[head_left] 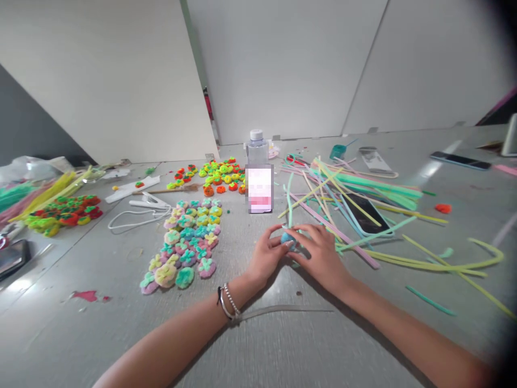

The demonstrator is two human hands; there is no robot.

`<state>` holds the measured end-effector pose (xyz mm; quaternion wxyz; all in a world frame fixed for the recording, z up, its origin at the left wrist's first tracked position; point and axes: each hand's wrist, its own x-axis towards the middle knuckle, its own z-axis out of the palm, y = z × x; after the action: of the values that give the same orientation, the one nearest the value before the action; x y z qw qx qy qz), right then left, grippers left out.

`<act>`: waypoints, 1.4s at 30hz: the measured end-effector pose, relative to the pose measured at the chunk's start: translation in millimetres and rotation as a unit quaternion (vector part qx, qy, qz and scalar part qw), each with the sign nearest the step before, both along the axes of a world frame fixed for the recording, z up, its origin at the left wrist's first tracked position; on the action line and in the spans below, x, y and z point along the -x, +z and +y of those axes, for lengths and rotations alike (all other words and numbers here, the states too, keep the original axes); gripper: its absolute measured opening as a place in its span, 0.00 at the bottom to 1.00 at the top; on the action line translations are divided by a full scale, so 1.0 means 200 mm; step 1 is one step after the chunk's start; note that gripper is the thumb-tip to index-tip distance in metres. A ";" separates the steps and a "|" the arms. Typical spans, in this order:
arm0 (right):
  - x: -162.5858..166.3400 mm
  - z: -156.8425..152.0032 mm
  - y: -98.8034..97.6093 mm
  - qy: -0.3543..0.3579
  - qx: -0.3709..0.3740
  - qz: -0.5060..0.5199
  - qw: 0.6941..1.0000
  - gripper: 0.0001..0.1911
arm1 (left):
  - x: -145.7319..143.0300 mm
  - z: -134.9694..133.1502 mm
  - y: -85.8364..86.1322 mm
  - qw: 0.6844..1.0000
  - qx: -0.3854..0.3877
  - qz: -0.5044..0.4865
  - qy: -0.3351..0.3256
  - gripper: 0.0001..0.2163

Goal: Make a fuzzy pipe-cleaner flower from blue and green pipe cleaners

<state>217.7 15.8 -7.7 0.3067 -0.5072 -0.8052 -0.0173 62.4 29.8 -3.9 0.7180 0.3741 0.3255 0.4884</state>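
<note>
Both hands meet in front of me around a small blue fuzzy pipe-cleaner piece (286,237). My left hand (267,250) pinches it from the left with thumb and fingers. From the right, the fingers of my right hand (319,249) close on the same piece and cover part of it. A pale green pipe cleaner (290,207) stands up from between the fingertips; whether it is joined to the blue piece is hidden. Left of my hands lie rows of pastel fuzzy flower shapes (188,233). Loose pipe cleaners (355,250) spread out on the right.
A lit phone (260,188) leans against a clear bottle (257,145). Another phone (365,214) lies under pipe cleaners. Orange and yellow fuzzy pieces (222,173) sit at the back, red-green ones (67,214) at left. A white cord (137,220) and a grey strip (283,309) lie on the table.
</note>
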 end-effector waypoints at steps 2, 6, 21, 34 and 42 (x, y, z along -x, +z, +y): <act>0.03 0.06 0.00 0.010 0.002 0.013 1.000 0.21 | 0.02 0.03 0.00 1.000 -0.011 -0.004 0.022 0.28; 0.05 0.11 -0.02 0.032 0.005 0.053 0.998 0.20 | 0.04 0.05 0.00 1.000 -0.012 -0.004 0.016 0.29; 0.02 0.08 -0.01 0.018 0.003 0.117 0.993 0.18 | 0.04 0.06 -0.01 0.998 -0.004 0.049 -0.025 0.19; 0.03 0.07 0.00 0.014 -0.003 0.111 0.994 0.15 | 0.03 0.05 -0.03 0.998 -0.017 0.044 -0.034 0.20; 0.02 0.07 -0.01 0.051 -0.009 0.117 0.992 0.16 | 0.07 0.04 0.03 0.992 -0.051 0.068 -0.094 0.16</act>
<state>214.6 29.0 -9.0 0.4036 -0.4610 -0.7887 0.0503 49.2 38.5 1.5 0.7171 0.4714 0.3112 0.4082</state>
